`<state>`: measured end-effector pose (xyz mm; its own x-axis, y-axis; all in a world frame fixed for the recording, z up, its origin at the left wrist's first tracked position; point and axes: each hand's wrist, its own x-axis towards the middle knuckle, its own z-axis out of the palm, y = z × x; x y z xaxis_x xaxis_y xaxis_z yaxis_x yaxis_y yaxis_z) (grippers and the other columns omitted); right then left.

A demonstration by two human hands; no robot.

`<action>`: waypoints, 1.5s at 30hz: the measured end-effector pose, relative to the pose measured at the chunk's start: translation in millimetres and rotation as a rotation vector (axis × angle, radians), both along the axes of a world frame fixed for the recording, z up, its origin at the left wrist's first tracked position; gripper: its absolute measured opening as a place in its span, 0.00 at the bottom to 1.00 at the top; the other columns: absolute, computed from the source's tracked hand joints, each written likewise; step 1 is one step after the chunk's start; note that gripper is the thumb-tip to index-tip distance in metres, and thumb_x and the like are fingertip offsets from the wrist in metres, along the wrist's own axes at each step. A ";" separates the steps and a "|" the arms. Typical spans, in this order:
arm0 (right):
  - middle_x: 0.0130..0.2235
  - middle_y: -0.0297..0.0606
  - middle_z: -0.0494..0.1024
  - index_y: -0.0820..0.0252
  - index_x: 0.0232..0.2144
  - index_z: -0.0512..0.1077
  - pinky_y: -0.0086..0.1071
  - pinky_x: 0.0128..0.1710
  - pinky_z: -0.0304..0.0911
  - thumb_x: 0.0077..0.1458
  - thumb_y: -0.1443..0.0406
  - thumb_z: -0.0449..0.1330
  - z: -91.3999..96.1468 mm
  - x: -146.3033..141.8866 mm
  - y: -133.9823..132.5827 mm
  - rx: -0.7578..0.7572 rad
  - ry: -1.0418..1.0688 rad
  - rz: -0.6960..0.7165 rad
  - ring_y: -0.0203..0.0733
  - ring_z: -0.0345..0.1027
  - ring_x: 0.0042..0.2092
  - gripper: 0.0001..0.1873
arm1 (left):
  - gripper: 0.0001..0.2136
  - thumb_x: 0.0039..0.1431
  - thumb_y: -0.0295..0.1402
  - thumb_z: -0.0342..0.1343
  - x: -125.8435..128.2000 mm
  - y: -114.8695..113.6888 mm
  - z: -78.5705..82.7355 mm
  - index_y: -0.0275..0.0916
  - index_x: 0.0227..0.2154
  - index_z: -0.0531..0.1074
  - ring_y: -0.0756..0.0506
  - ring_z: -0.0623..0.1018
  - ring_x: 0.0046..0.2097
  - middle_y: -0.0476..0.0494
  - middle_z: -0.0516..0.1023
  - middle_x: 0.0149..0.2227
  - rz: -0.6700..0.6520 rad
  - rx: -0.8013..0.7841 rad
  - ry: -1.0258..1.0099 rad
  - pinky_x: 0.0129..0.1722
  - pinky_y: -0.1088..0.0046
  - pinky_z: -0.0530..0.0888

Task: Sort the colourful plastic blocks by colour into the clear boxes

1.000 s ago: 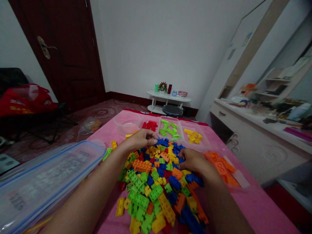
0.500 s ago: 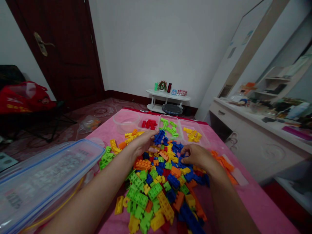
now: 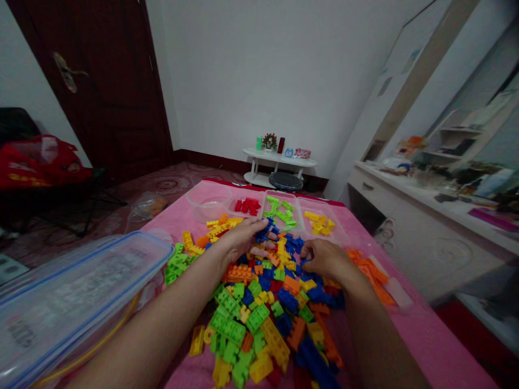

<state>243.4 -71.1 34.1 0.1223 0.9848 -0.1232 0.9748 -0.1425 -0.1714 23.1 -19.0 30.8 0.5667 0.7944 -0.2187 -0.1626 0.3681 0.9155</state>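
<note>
Worktop [image 3: 409,340]: pink cover | brick pile [image 3: 263,316]: centre, loose, mixed colours | left hand [image 3: 239,241]: grip closed loosely on blue bricks [image 3: 266,229] at pile's far edge | right hand [image 3: 325,258]: grip curled, contents cannot be told | bricks judged light, rigid, slick; pinch side walls.

- building bricks [image 3: 259,319]: moulded plastic, smooth, slightly glossy.
- tablecloth [image 3: 409,335]: pink cloth, matt, with a soft nap.
- storage box [image 3: 73,292]: clear smooth plastic with a blue plastic rim.
- sorting trays [image 3: 320,205]: thin clear plastic, glossy.
- door [image 3: 109,92]: dark varnished wood.
- door handle [image 3: 65,73]: dull metal.
</note>
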 end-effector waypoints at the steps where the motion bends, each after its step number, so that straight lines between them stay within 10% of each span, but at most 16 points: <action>1: 0.31 0.34 0.77 0.54 0.28 0.75 0.29 0.27 0.53 0.37 0.66 0.63 3.2 -0.8 -0.3 0.058 0.033 0.002 0.41 0.69 0.33 0.10 | 0.19 0.53 0.44 0.59 1.0 -1.3 0.5 0.37 0.42 0.65 0.47 0.79 0.30 0.38 0.77 0.38 -0.009 -0.006 -0.005 0.25 0.73 0.77; 9: 0.35 0.35 0.77 0.58 0.35 0.73 0.31 0.35 0.62 0.46 0.65 0.62 21.8 -56.2 -9.7 0.607 0.629 0.187 0.39 0.70 0.35 0.10 | 0.25 0.54 0.54 0.52 10.0 -11.7 1.0 0.38 0.45 0.68 0.44 0.79 0.32 0.41 0.76 0.36 -0.195 -0.168 -0.120 0.26 0.68 0.79; 20: 0.39 0.36 0.74 0.57 0.34 0.72 0.31 0.36 0.63 0.50 0.65 0.63 21.4 -75.1 -15.7 0.806 0.592 0.326 0.40 0.67 0.42 0.06 | 0.09 0.58 0.33 0.55 12.4 -6.6 -4.5 0.31 0.36 0.69 0.52 0.76 0.22 0.42 0.76 0.28 -0.199 -0.491 -0.426 0.14 0.85 0.70; 27: 0.37 0.36 0.75 0.57 0.32 0.73 0.30 0.29 0.62 0.53 0.63 0.61 23.5 -69.6 -15.2 0.831 0.610 0.285 0.39 0.69 0.37 0.05 | 0.10 0.58 0.27 0.52 -24.1 45.4 34.4 0.33 0.43 0.68 0.57 0.71 0.21 0.44 0.75 0.29 0.358 0.019 -0.277 0.15 0.88 0.64; 31: 0.37 0.35 0.74 0.57 0.31 0.73 0.29 0.30 0.63 0.53 0.63 0.61 22.1 -71.0 -14.8 0.806 0.632 0.315 0.37 0.68 0.36 0.04 | 0.22 0.60 0.33 0.49 -51.3 104.7 44.4 0.35 0.57 0.58 0.49 0.78 0.36 0.34 0.75 0.47 0.741 0.550 0.362 0.32 0.75 0.74; 37: 0.36 0.35 0.75 0.57 0.32 0.74 0.31 0.33 0.62 0.53 0.63 0.61 20.5 -69.4 -13.4 0.762 0.615 0.350 0.38 0.68 0.35 0.04 | 0.42 0.48 0.55 0.55 -91.9 139.2 22.5 0.31 0.61 0.57 0.35 0.65 0.59 0.28 0.61 0.61 0.281 0.804 1.259 0.51 0.67 0.67; 45: 0.33 0.34 0.76 0.57 0.29 0.74 0.31 0.35 0.61 0.54 0.66 0.59 23.0 -66.9 -17.0 0.769 0.566 0.394 0.39 0.68 0.35 0.04 | 0.12 0.46 0.36 0.58 -113.7 112.6 11.6 0.35 0.30 0.79 0.45 0.78 0.33 0.41 0.81 0.30 -0.055 0.862 1.464 0.31 0.77 0.68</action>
